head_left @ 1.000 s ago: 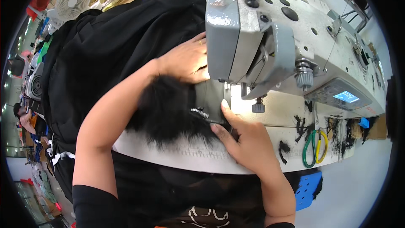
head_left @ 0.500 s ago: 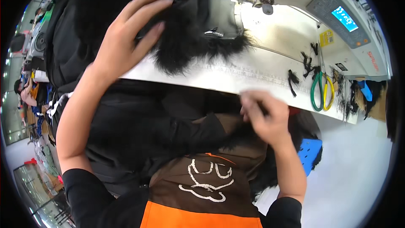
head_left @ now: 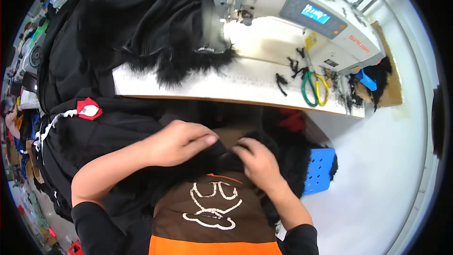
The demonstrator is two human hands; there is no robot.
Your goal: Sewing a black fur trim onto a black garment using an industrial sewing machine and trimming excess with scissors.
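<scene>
My left hand (head_left: 181, 145) is over my lap, thumb and fingers drawn together in a pinch; dark cloth lies at the tips, and what they hold cannot be made out. Close by on the right, my right hand (head_left: 258, 164) is slightly blurred, its fingers curled on black furry fabric (head_left: 226, 158). Most of that fabric blends into the dark cloth around it. On the sewing table (head_left: 165, 92) lies a black garment (head_left: 146, 23) with a fluffy trim (head_left: 172, 68) along its near edge, touched by neither hand. Its right end is beside the sewing machine's needle area.
A white sewing machine (head_left: 339, 38) with a lit display stands at the back right. Green-and-yellow-handled scissors (head_left: 311, 87) and black thread scraps (head_left: 281, 84) lie on the table. Below its right end is a blue perforated plastic piece (head_left: 319, 172). More black cloth (head_left: 113, 123) hangs at left.
My left hand has left the garment on the table and come down to my lap. The right hand has moved down toward it, onto the furry fabric. The view has shifted.
</scene>
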